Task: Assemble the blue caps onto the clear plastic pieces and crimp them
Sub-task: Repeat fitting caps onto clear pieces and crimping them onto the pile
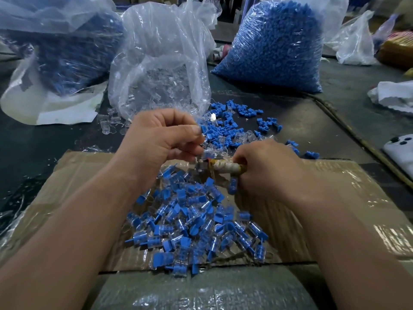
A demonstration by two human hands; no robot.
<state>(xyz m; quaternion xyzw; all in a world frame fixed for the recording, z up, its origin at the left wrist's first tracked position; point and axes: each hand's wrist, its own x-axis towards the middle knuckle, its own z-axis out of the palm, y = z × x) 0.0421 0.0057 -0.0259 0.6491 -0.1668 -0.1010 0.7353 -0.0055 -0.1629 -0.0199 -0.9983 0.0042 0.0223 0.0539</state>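
Observation:
My left hand (pixel 161 137) pinches a blue cap (pixel 204 129) with a clear plastic piece (pixel 206 148) just under its fingers. My right hand (pixel 266 168) grips the tape-wrapped handle of a crimping tool (pixel 225 168), whose tip points left toward the left hand's fingers. An assembled blue-and-clear piece (pixel 232 184) hangs just below the tool. Beyond the hands lie loose blue caps (pixel 234 124) mixed with clear pieces. A heap of assembled pieces (pixel 190 224) lies on the taped cardboard box (pixel 335 209) below my wrists.
A plastic bag of clear pieces (pixel 161 70) stands behind the hands. A bag full of blue caps (pixel 274 45) stands at the back right, another bag (pixel 67 48) at the back left. A phone (pixel 400 146) lies at the right edge.

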